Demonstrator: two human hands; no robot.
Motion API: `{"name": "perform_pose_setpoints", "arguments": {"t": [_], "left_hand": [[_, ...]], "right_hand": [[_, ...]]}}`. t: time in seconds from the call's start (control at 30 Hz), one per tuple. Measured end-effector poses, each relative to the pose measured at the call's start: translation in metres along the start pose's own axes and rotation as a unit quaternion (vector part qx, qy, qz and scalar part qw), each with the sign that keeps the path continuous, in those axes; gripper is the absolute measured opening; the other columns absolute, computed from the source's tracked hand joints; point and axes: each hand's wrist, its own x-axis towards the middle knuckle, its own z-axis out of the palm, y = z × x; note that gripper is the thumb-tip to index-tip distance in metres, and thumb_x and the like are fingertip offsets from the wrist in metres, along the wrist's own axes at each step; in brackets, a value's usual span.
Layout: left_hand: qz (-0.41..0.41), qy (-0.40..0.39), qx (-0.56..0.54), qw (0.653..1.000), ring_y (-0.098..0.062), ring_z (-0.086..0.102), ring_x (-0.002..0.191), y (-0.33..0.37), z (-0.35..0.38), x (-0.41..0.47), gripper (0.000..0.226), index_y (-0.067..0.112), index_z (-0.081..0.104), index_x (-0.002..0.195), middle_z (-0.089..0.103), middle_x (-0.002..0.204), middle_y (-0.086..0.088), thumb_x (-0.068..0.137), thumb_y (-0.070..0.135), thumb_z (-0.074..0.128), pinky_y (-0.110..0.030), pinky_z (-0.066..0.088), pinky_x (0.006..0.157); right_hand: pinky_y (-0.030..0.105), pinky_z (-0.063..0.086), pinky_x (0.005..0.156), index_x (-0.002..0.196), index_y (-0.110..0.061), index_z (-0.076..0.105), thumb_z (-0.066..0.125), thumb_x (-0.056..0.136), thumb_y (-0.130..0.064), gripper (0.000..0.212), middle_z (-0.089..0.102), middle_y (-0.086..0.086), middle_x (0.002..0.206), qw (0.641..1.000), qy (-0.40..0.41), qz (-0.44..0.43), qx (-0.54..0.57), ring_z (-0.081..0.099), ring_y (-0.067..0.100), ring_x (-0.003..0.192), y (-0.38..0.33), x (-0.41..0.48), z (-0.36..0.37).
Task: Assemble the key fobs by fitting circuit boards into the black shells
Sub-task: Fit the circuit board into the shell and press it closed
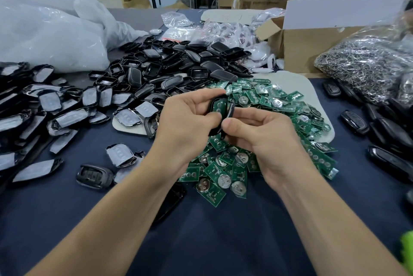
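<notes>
Sitting in a black shell (220, 97), a green circuit board (218, 107) is held between both hands: the left hand (185, 123) grips the shell and the right hand (261, 132) pinches a second shell half (231, 109) against it, above the board pile (223, 170) on the worktop (201, 231).

Both hands are showing bare, left hand (185, 119) and right hand (263, 135) alike. Left forearm (125, 213) and right forearm (319, 220) are showing bare too, uncovered from wrist all the way to the near edge, widening toward the near corners. Nails are looking short and plain; right thumbnail (227, 124) is showing clearest. Knuckles and tendon lines are standing out faintly on the back of the right hand. Bright green patch (407, 253) is showing at the near right edge, blurred, cannot tell if it is clothing
</notes>
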Motion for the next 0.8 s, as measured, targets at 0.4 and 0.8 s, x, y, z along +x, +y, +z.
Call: {"name": "perform_pose_setpoints", "arguments": {"t": [0.4, 0.8], "left_hand": [[-0.012, -0.019, 0.026, 0.999, -0.006, 0.075, 0.101, -0.004, 0.005, 0.000, 0.043, 0.023, 0.073, 0.128, 0.081, 0.102, 0.008, 0.099, -0.006, 0.061, -0.029, 0.056, 0.101], [-0.108, -0.165, -0.142, 0.970, -0.025, 0.073, 0.115, 0.001, -0.017, 0.008, 0.048, 0.020, 0.069, 0.130, 0.076, 0.125, -0.007, 0.089, -0.005, 0.065, -0.038, 0.061, 0.096]], "right_hand": [[0.036, 0.065, 0.078, 0.080, -0.025, 0.085, 0.090, 0.071, -0.006, 0.021, 0.080, 0.008, 0.085, 0.999, 0.032, -0.012, -0.037, 0.079, 0.023, 0.081, -0.001, 0.000, 0.001], [0.027, 0.061, 0.074, 0.083, -0.030, 0.084, 0.094, 0.067, -0.009, 0.028, 0.081, 0.001, 0.085, 0.992, 0.000, -0.054, -0.114, 0.079, 0.018, 0.083, -0.002, 0.002, -0.007]]}}
